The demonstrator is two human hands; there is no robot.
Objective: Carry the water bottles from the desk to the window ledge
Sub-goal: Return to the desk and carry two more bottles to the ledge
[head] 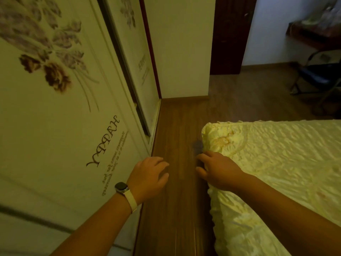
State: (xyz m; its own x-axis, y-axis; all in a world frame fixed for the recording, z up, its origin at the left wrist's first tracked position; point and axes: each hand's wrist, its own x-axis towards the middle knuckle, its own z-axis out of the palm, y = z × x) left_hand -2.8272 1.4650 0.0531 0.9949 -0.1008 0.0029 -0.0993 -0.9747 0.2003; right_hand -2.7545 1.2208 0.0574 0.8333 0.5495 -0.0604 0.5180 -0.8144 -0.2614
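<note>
Both my hands hang out in front of me over the wooden floor, and neither holds anything. My left hand (149,177), with a pale-strapped watch on its wrist, has loosely curled fingers. My right hand (219,169) hovers at the corner of the bed, fingers loose and apart. A dark wooden desk (311,36) stands far off at the top right. Pale, clear things (330,15) lie on it, too blurred to tell as bottles. No window ledge is in view.
A white wardrobe (55,126) with flower prints and sliding doors runs along my left. A bed with a yellow cover (276,163) fills the right. Between them runs a narrow strip of wooden floor (177,126). A dark door (230,34) and a folding chair (317,78) stand ahead.
</note>
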